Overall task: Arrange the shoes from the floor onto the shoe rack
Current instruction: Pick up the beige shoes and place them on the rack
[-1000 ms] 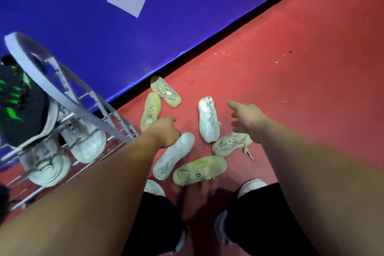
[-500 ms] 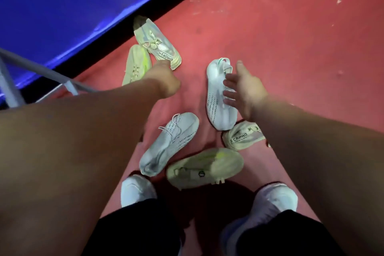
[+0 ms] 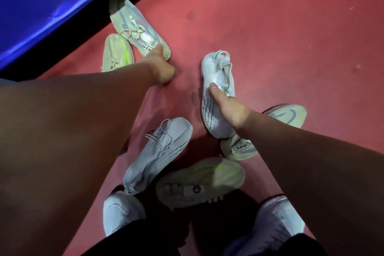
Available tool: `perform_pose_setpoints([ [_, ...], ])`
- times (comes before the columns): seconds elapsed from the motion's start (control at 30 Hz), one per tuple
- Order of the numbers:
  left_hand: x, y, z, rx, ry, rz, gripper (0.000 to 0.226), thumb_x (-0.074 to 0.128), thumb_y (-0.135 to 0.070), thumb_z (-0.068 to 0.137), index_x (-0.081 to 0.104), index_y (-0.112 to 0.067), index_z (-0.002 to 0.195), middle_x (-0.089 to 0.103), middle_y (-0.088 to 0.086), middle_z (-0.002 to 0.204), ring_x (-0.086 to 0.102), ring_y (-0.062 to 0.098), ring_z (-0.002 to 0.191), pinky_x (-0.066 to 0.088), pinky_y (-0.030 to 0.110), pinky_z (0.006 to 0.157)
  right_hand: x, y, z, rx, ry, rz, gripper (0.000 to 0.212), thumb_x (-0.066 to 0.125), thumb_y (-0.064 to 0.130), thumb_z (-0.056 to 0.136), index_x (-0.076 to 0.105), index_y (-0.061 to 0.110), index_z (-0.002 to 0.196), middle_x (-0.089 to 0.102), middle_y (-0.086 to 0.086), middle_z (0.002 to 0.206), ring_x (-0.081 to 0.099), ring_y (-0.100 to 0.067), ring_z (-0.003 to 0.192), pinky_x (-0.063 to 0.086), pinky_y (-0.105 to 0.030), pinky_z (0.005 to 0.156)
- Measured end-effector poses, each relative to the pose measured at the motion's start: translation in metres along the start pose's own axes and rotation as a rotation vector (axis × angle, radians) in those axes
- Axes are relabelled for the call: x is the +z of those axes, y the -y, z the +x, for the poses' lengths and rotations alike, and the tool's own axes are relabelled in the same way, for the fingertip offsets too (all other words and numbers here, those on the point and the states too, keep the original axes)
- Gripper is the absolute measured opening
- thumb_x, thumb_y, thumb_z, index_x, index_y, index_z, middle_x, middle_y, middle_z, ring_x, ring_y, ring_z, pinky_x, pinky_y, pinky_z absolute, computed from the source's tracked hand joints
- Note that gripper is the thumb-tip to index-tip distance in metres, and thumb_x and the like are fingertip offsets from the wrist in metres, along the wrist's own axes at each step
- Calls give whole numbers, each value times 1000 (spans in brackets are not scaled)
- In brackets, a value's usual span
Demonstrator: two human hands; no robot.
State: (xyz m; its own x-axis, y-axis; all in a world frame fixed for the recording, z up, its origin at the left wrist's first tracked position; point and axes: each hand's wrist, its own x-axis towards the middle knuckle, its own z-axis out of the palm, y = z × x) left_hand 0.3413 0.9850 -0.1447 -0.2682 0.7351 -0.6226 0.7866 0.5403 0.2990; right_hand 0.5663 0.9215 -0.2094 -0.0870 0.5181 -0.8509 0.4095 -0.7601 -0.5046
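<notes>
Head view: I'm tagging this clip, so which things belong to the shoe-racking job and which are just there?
Job: white knit green-tabbed sneaker in right hand; beige bow-laced sneaker by left hand; yellow-green shoe; white laced knit sneaker; cream neon-patched shoe; beige CAPRO shoe.
Just there: white shoes on the person's feet; red floor; blue wall.

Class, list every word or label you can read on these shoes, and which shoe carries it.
"S CAPRO": on the beige shoe; line beneath unreadable.
"REN": bow-laced shoe label, partly under left hand.
Print rows on held white shoe and loose white shoe: too small.
</notes>
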Motion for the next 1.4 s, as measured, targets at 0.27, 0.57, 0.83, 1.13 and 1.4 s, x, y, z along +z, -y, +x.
perform_pose_setpoints([
  [0.27,2,-2,5,-25,6,199,92,59,-29,89,6,-13,162,10,5,165,33,32,147,33,37,113,-7,11,-18,-53,31,-21,106,48,99,65,68,18,130,73,2,123,63,-22,124,36,-40,117],
  [0.57,25,8,-33,154,69,342,50,58,-33,92,54,-4,132,35,22,139,56,42,117,45,40,99,-8,17,-24,-59,59,-16,108,50,93,59,67,15,132,74,-2,120,67,-24,116,40,-44,116],
  [0.83,53,36,-80,173,91,122,25,53,-19,89,66,1,95,60,31,109,64,44,101,54,43,86,-17,33,-37,-83,33,112,63,57,71,90,71,15,117,74,0,113,68,-19,105,50,-39,104],
  [1.13,80,24,-61,-436,-52,-695,61,77,-39,67,61,-11,120,72,12,104,69,25,78,53,28,53,-144,-9,-46,51,-677,-390,49,51,39,93,59,12,134,60,-20,138,54,-38,130,42,-40,110],
  [1.4,91,22,-58,-479,-18,-737,33,79,-19,85,64,-10,113,66,9,89,61,23,73,50,29,59,-150,-48,-50,158,-498,-103,43,81,33,68,65,13,103,74,-15,95,74,-37,78,64,-51,71],
])
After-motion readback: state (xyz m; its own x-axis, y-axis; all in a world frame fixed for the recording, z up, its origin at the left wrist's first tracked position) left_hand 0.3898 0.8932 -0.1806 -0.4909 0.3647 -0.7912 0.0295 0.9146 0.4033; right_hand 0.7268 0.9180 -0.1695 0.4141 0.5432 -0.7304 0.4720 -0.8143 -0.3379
